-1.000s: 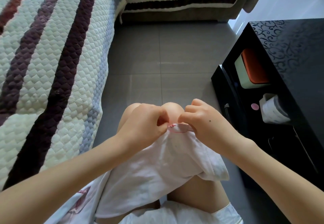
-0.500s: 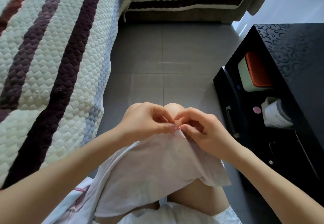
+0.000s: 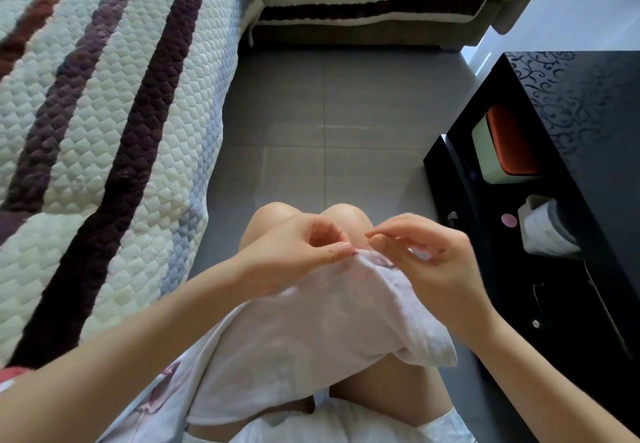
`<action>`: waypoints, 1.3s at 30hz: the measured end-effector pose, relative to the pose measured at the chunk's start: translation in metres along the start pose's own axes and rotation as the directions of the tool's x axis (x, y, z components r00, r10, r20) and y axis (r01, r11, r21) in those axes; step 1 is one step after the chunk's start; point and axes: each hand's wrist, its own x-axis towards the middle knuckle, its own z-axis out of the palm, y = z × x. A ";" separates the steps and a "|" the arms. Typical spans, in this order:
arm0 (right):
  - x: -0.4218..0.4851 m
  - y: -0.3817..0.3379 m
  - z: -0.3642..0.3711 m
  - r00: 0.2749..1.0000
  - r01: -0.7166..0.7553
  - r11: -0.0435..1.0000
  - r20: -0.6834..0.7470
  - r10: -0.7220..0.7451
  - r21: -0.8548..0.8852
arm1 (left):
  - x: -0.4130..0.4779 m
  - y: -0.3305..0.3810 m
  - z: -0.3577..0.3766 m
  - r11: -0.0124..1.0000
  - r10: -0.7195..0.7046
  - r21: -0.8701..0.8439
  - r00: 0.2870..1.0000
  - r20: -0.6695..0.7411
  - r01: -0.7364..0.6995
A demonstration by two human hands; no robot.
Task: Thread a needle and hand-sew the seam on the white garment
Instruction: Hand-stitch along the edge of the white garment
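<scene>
1. White cotton garment (image 3: 311, 321): draped over both knees at near centre. Its far edge, which carries the seam, is lifted between the hands.
2. Left hand (image 3: 294, 255): thumb and forefinger pinch the garment's far edge, just beside a small knot of pink-red thread (image 3: 354, 252).
3. Right hand (image 3: 426, 262): thumb and forefinger tips are closed together just right of that thread on a thin dark needle (image 3: 367, 243), as we take it; it is too small to confirm. The other fingers are loosely spread.
4. Step in hand, by our judgement: drawing a stitch through the seam. We would keep the left pinch firm and close to the entry point. We would pull along the seam line, stopping when the thread lies snug without puckering.
5. Surroundings: quilted striped sofa cover (image 3: 104, 130) at left, grey tiled floor (image 3: 329, 96) beyond, glossy black cabinet (image 3: 571, 130) at right.
</scene>
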 end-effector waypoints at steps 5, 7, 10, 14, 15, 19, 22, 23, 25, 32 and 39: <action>-0.005 -0.013 -0.013 0.938 -0.327 0.892 -0.011 0.347 0.313 | 0.001 0.001 0.001 0.992 -0.089 -0.085 0.996 0.004 0.089; -0.007 -0.012 -0.015 0.901 -0.413 0.844 0.020 0.433 0.343 | 0.002 0.003 0.002 0.985 -0.126 -0.119 0.992 0.016 0.127; -0.011 -0.009 -0.018 0.854 -0.501 0.775 0.076 0.515 0.385 | 0.004 0.005 0.002 0.970 -0.184 -0.159 0.983 0.026 0.186; -0.015 -0.003 -0.016 0.842 -0.534 0.782 0.122 0.525 0.322 | 0.005 0.010 0.003 0.942 -0.243 -0.228 0.969 0.043 0.246; -0.016 -0.001 -0.015 0.846 -0.531 0.802 0.115 0.520 0.273 | 0.005 0.011 0.003 0.938 -0.251 -0.234 0.967 0.047 0.255; -0.017 0.000 -0.010 0.863 -0.491 0.871 0.124 0.491 -0.026 | 0.007 0.015 0.002 0.929 -0.285 -0.228 0.957 0.060 0.291; -0.019 -0.002 -0.008 0.869 -0.451 0.883 0.163 0.467 -0.128 | 0.009 0.016 0.002 0.925 -0.307 -0.212 0.949 0.070 0.315; -0.020 -0.002 -0.008 0.868 -0.443 0.883 0.173 0.466 -0.156 | 0.009 0.016 0.002 0.924 -0.315 -0.206 0.947 0.071 0.323; -0.021 -0.001 -0.010 0.861 -0.442 0.876 0.185 0.474 -0.192 | 0.010 0.016 0.001 0.921 -0.333 -0.192 0.940 0.070 0.340; -0.023 -0.003 -0.016 0.838 -0.457 0.862 0.218 0.499 -0.218 | 0.011 0.016 0.001 0.917 -0.356 -0.168 0.932 0.070 0.363; -0.024 -0.004 -0.023 0.794 -0.448 0.847 0.308 0.524 -0.287 | 0.008 0.015 0.003 0.927 -0.329 -0.165 0.941 0.076 0.338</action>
